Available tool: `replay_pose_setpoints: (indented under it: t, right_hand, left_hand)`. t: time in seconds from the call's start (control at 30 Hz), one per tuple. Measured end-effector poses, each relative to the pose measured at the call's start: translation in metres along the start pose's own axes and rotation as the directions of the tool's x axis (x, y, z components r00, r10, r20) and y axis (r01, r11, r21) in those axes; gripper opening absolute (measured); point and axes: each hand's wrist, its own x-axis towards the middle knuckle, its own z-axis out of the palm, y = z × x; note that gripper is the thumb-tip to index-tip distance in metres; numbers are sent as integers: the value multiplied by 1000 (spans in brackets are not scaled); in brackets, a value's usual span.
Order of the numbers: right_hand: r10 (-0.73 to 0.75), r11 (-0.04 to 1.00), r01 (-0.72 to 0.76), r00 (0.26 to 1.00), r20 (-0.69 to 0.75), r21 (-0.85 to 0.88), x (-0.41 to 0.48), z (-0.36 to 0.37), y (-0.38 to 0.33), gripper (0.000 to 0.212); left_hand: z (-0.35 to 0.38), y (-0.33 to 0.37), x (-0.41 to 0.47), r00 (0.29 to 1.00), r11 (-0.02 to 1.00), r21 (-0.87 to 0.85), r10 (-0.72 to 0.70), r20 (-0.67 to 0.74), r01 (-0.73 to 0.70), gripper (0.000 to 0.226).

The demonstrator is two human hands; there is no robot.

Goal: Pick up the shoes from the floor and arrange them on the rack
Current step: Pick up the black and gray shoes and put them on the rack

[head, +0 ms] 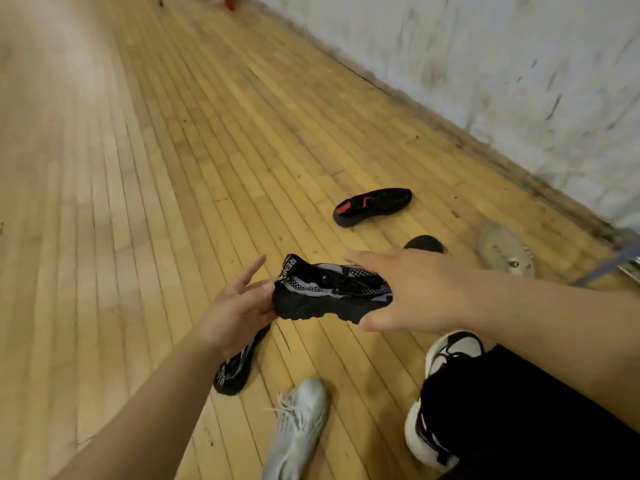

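Shoes, item one: a black knit sneaker with grey-and-white patterned panels (329,292) is being held in the air above the yellow wooden plank floor (173,168), between both hands. Its toe end is being hidden by the right hand (415,296), whose thumb and fingers are being wrapped around it. White lettering on the heel pull-tab is being shown, too blurred to be read fully. The left hand (239,306) is being spread with fingers loose at the heel; whether contact is being made cannot be told. The matching black sneaker (235,368) is being partly covered by the left wrist. A black shoe with red lining (372,206) is lying well apart.
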Motion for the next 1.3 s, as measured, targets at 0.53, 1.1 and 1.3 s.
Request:
replay_pose_setpoints:
  t: [0.53,1.1,1.3]
  right_hand:
    - [24,984,1,991,133,-180,28,19,17,107]
    - [31,989,-3,983,183,-149,38,32,37,113]
    - [33,986,1,979,202,-169,34,27,34,113]
  left_hand:
    - [-142,-166,46,757,451,636,-160,-633,627,121]
    - [-117,-208,41,723,655,466,-182,-667,595,118]
    - [-78,-212,44,770,825,293,-243,-590,484,110]
